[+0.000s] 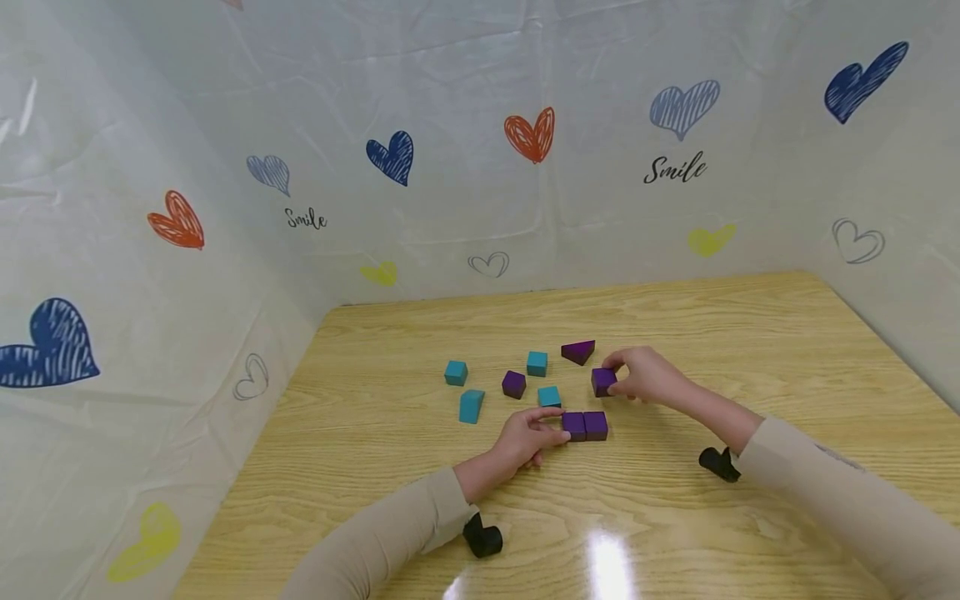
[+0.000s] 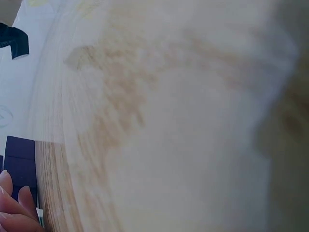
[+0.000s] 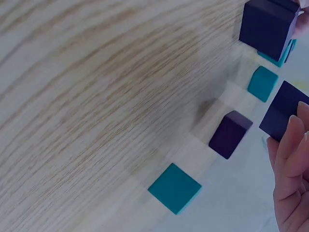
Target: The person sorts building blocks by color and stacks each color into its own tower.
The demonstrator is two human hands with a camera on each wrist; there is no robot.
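Two purple cubes (image 1: 584,426) stand side by side, touching, on the wooden table. My left hand (image 1: 525,439) holds the left one at its left end, thumb in front and index finger behind; the left wrist view shows its fingertips against the dark purple cubes (image 2: 20,162). Behind the pair, my right hand (image 1: 648,377) pinches another purple cube (image 1: 602,382) between thumb and fingers. The right wrist view also shows this held cube (image 3: 284,111). Whether it touches the table cannot be told. Just behind the pair lies a teal cube (image 1: 549,396), partly hidden.
Farther back are a purple triangular block (image 1: 578,352), a teal cube (image 1: 537,363) and a loose purple cube (image 1: 513,384). To the left lie another teal cube (image 1: 455,372) and a teal slanted block (image 1: 471,406). A printed curtain (image 1: 450,225) borders the wooden table (image 1: 360,500).
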